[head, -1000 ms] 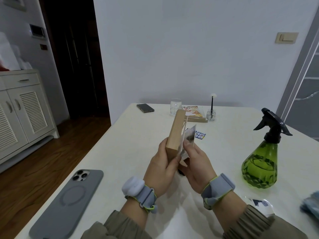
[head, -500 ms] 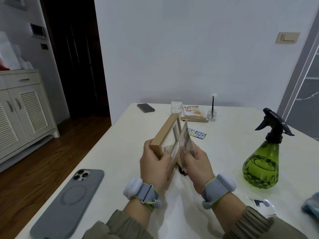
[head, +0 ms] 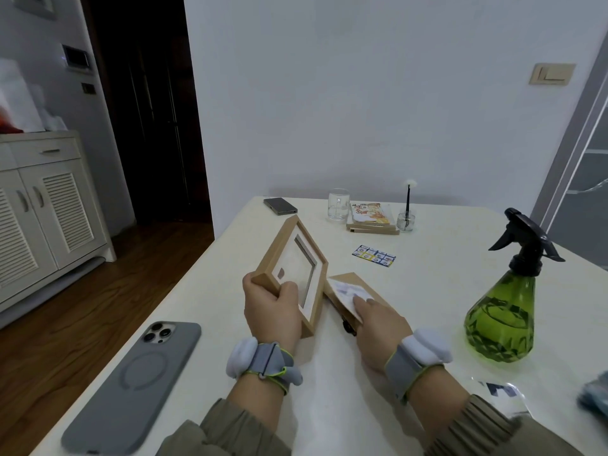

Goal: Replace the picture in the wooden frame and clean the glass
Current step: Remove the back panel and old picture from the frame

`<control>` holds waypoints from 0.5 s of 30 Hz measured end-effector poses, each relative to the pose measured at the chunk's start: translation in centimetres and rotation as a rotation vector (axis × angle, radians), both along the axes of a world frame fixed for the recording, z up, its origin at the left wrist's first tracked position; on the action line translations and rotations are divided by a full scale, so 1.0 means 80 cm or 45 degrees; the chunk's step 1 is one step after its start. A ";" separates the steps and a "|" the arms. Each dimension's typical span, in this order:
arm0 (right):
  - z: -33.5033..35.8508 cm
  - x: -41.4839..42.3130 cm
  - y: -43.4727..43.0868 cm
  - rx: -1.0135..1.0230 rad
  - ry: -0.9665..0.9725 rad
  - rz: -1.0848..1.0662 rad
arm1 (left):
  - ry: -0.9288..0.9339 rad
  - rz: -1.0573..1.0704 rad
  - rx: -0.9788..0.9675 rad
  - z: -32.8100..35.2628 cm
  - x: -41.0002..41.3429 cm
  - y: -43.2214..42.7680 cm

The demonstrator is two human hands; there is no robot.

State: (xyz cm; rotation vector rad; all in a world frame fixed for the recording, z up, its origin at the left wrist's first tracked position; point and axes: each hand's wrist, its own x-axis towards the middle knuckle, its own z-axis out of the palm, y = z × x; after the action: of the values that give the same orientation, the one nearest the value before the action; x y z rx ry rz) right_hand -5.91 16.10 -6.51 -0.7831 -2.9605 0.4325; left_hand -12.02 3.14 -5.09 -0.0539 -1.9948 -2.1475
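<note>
Wooden frame, pale and square-edged with a white mat inside, is held tilted above the cream table, just in front of the person. The left hand is closed around its near lower corner, thumb across the front rail and fingers behind. Beside it, touching its right edge, the brown backing board lies flat on the table with a small glossy picture on top; the right hand rests flat there, fingertips pressing the picture down, gripping nothing. The frame looks light and rigid, but its pane is likely fragile and smear-prone, so it is best taken by the wooden rails, away from the glass. The picture seems thin, flexible and slippery, easiest lifted by an edge. A faceted green plastic spray bottle with a black trigger stands well to the right, and a grey phone lies face down at the left.
</note>
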 end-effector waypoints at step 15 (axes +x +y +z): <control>0.009 -0.002 -0.013 -0.040 0.240 0.008 | -0.079 -0.088 0.231 -0.006 -0.005 0.004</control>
State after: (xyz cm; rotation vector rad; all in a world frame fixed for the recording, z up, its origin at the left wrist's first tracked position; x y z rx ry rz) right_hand -6.07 15.03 -5.81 -0.6939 -2.7893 0.5234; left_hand -12.43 3.49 -5.57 -0.0281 -1.8459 -2.3923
